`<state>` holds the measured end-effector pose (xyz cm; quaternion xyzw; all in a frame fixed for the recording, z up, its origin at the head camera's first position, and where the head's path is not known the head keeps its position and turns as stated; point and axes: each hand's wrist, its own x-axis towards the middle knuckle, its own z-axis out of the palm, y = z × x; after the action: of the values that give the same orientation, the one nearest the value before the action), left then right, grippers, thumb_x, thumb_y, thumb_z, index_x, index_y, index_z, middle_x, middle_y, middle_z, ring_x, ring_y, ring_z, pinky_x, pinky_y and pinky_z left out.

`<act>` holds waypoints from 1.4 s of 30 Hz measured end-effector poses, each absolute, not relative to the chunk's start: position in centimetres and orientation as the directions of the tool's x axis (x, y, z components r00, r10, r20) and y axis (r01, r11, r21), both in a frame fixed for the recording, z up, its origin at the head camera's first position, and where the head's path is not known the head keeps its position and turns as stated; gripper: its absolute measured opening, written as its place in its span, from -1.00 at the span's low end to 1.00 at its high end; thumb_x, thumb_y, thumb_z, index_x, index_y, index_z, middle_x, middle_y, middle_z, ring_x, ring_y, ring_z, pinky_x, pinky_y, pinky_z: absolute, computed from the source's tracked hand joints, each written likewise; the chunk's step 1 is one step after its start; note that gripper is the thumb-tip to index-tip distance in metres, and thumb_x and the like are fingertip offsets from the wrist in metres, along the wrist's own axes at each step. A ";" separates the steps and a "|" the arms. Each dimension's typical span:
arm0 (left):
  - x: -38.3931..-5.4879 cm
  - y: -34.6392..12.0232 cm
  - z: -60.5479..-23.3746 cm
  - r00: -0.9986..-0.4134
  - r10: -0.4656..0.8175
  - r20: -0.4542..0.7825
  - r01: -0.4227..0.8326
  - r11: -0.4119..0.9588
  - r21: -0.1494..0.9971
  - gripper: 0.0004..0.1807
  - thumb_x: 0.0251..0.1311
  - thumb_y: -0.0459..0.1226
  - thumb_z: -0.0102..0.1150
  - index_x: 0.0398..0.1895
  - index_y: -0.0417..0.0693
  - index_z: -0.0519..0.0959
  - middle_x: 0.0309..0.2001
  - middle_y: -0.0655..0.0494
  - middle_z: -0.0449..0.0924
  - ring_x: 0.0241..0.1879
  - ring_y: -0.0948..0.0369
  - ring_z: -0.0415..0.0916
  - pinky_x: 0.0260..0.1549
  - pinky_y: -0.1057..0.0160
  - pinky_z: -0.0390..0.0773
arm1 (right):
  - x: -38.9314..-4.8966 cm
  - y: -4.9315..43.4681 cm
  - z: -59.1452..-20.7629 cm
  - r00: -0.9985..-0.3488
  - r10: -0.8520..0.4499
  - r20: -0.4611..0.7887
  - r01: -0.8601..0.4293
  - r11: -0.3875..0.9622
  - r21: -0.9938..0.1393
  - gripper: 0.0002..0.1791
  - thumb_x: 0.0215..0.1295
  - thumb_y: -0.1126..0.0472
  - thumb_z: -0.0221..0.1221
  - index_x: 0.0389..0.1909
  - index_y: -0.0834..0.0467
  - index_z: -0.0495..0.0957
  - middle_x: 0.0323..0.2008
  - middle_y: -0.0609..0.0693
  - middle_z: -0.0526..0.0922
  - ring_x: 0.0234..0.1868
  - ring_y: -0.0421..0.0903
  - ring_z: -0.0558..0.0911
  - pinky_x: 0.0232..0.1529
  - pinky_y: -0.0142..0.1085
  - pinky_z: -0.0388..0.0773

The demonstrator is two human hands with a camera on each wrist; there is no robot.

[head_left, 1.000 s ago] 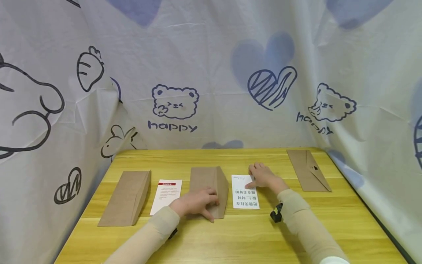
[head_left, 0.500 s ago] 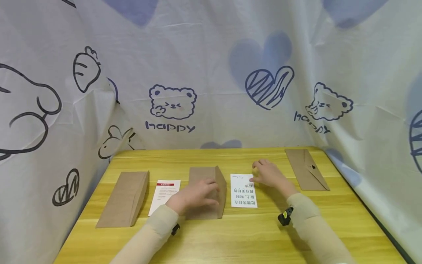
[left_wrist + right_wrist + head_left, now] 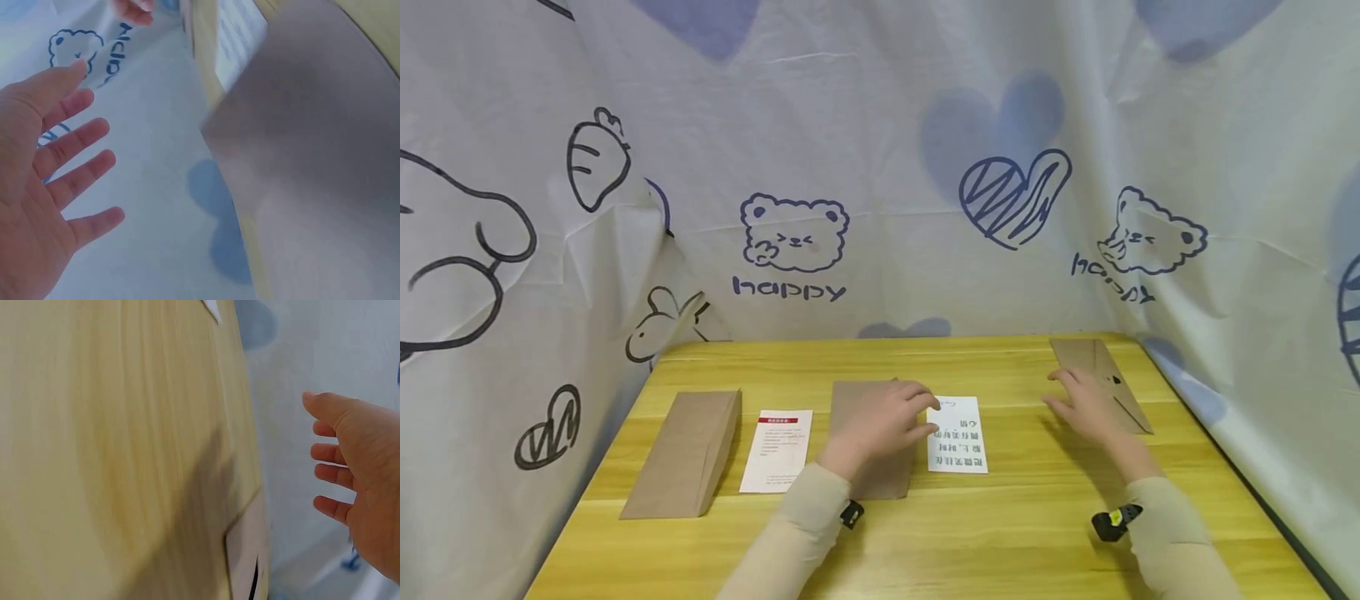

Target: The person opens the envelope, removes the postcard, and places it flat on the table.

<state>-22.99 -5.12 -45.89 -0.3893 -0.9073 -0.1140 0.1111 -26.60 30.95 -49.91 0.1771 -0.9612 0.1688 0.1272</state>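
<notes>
My left hand (image 3: 886, 421) hovers over the middle brown paper envelope (image 3: 880, 482), its fingertips overlapping the left edge of a white card with large printed characters (image 3: 958, 442). The left wrist view shows that hand (image 3: 44, 181) with fingers spread and nothing held, beside the brown envelope (image 3: 312, 150). My right hand (image 3: 1086, 410) is raised near the closed brown envelope (image 3: 1075, 354) at the back right, holding nothing. In the right wrist view its fingers (image 3: 334, 475) are loosely bent, and a corner of that envelope (image 3: 245, 544) shows below.
Left of the middle envelope lies a white card with a red header (image 3: 778, 458). Another brown envelope (image 3: 677, 458) lies at the far left of the wood-grain table (image 3: 985, 542). A white printed curtain (image 3: 895, 275) encloses the back and sides.
The right hand has moved right, away from the card with large characters toward the back-right envelope. The left hand has lifted and shifted right across the middle envelope toward that card.
</notes>
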 end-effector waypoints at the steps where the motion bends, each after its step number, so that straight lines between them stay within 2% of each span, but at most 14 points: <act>1: -23.1 -4.5 -45.9 -0.680 0.675 0.288 0.724 0.680 0.114 -0.67 0.35 0.02 0.08 0.07 0.13 0.55 0.11 0.19 0.57 0.19 0.18 0.49 0.35 0.04 0.35 | -26.4 31.7 -49.9 -0.907 -0.284 0.310 -0.370 0.889 -0.269 -0.55 0.31 0.18 0.23 0.10 0.37 0.47 0.06 0.37 0.53 0.11 0.34 0.48 0.13 0.24 0.40; 7: -23.3 -0.6 -46.4 -0.678 0.668 0.306 0.718 0.690 0.086 -0.66 0.36 0.05 0.06 0.10 0.19 0.54 0.16 0.21 0.53 0.26 0.18 0.40 0.30 0.06 0.38 | -25.6 35.8 -50.4 -0.915 -0.230 0.332 -0.318 0.917 -0.242 -0.48 0.33 0.16 0.20 0.21 0.38 0.42 0.20 0.39 0.44 0.20 0.40 0.41 0.15 0.31 0.35; 10: -23.3 1.2 -46.8 -0.687 0.662 0.301 0.707 0.705 0.063 -0.65 0.36 0.07 0.04 0.11 0.23 0.53 0.21 0.22 0.51 0.32 0.17 0.35 0.33 -0.01 0.36 | -25.2 37.5 -50.8 -0.929 -0.209 0.305 -0.293 0.920 -0.261 -0.42 0.36 0.13 0.17 0.26 0.41 0.36 0.26 0.43 0.37 0.25 0.45 0.34 0.20 0.32 0.29; 15: -23.3 3.8 -47.7 -0.725 0.644 0.243 0.671 0.741 0.038 -0.59 0.35 0.11 0.03 0.21 0.30 0.48 0.33 0.22 0.40 0.43 0.14 0.23 0.39 -0.10 0.26 | -24.6 39.9 -51.8 -0.971 -0.175 0.161 -0.217 0.931 -0.293 -0.34 0.46 0.00 0.03 0.41 0.30 0.21 0.36 0.51 0.20 0.36 0.52 0.14 0.27 0.41 0.10; 18: -23.5 5.2 -48.3 -0.733 0.646 0.216 0.661 0.750 0.002 -0.52 0.35 0.15 0.00 0.29 0.34 0.41 0.40 0.21 0.32 0.46 0.14 0.17 0.41 -0.10 0.24 | -24.4 41.0 -52.6 -0.984 -0.162 0.080 -0.179 0.938 -0.296 -0.29 0.49 -0.06 -0.04 0.44 0.33 0.13 0.37 0.55 0.14 0.37 0.54 0.10 0.26 0.43 0.07; 22: -23.8 6.8 -49.0 -0.733 0.652 0.194 0.661 0.750 -0.024 -0.45 0.35 0.20 -0.06 0.36 0.37 0.33 0.46 0.18 0.23 0.50 0.13 0.11 0.43 -0.08 0.21 | -24.0 41.9 -53.2 -0.988 -0.153 0.005 -0.147 0.944 -0.295 -0.21 0.52 -0.10 -0.10 0.40 0.51 0.08 0.34 0.58 0.13 0.33 0.55 0.13 0.27 0.39 0.12; 24: -24.0 7.5 -49.3 -0.737 0.653 0.176 0.660 0.751 -0.022 -0.44 0.35 0.21 -0.08 0.38 0.39 0.31 0.48 0.18 0.20 0.51 0.14 0.08 0.44 -0.06 0.19 | -23.8 42.1 -53.4 -0.988 -0.153 -0.023 -0.140 0.945 -0.297 -0.21 0.52 -0.09 -0.12 0.39 0.53 0.08 0.34 0.58 0.12 0.33 0.55 0.14 0.28 0.37 0.13; 32: -24.7 10.2 -50.1 -0.751 0.657 0.067 0.657 0.753 -0.037 -0.38 0.36 0.27 -0.20 0.45 0.44 0.19 0.53 0.20 0.08 0.55 0.18 -0.05 0.50 -0.02 0.05 | -23.6 41.8 -53.6 -0.986 -0.145 -0.082 -0.118 0.954 -0.275 -0.29 0.56 -0.04 -0.19 0.38 0.50 0.13 0.35 0.56 0.12 0.34 0.52 0.17 0.29 0.34 0.16; 42: -25.2 12.7 -51.3 -0.747 0.663 -0.048 0.665 0.743 -0.081 -0.30 0.35 0.32 -0.32 0.52 0.42 0.05 0.57 0.23 -0.05 0.57 0.21 -0.16 0.51 -0.03 -0.01 | -22.7 40.3 -53.0 -0.985 -0.162 -0.061 -0.139 0.951 -0.276 -0.40 0.55 0.03 -0.14 0.36 0.41 0.25 0.33 0.48 0.25 0.28 0.50 0.30 0.23 0.33 0.27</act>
<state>-25.19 12.66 -51.27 -0.3556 -0.9335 0.0466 -0.0081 -22.67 40.27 -52.96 0.0763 -0.9868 0.1365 -0.0415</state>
